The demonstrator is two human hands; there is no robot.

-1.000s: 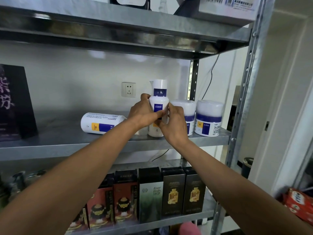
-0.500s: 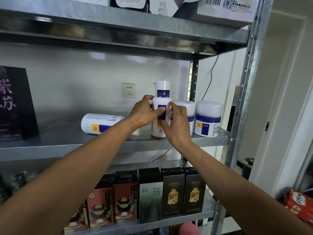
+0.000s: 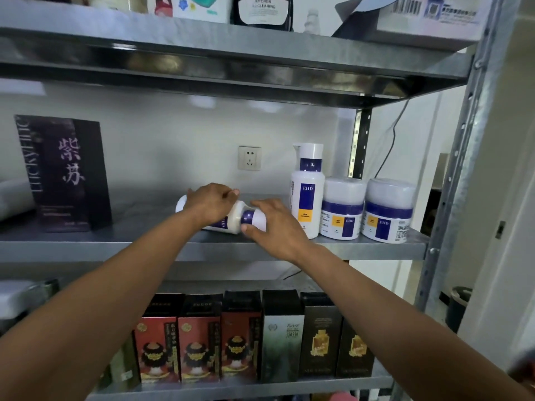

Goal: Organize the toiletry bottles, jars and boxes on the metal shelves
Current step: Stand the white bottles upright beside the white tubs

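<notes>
A white bottle with a blue band [image 3: 242, 217] lies on its side on the middle metal shelf [image 3: 362, 246]. My left hand [image 3: 212, 202] grips its body from above. My right hand [image 3: 273, 227] holds its cap end, with the thumb under it. To the right an upright white pump bottle [image 3: 307, 192] stands free. Two white jars [image 3: 343, 209] [image 3: 389, 211] with blue bands stand beside it.
A tall dark box [image 3: 65, 175] stands at the shelf's left. A wall socket [image 3: 249, 158] is behind the bottles. Red and dark boxes [image 3: 249, 337] line the lower shelf. Packages sit on the top shelf [image 3: 202, 33]. The right steel post [image 3: 460, 175] borders the shelf.
Both hands have let go of the upright pump bottle and moved left onto the lying bottle, which is now angled with its cap toward the right.
</notes>
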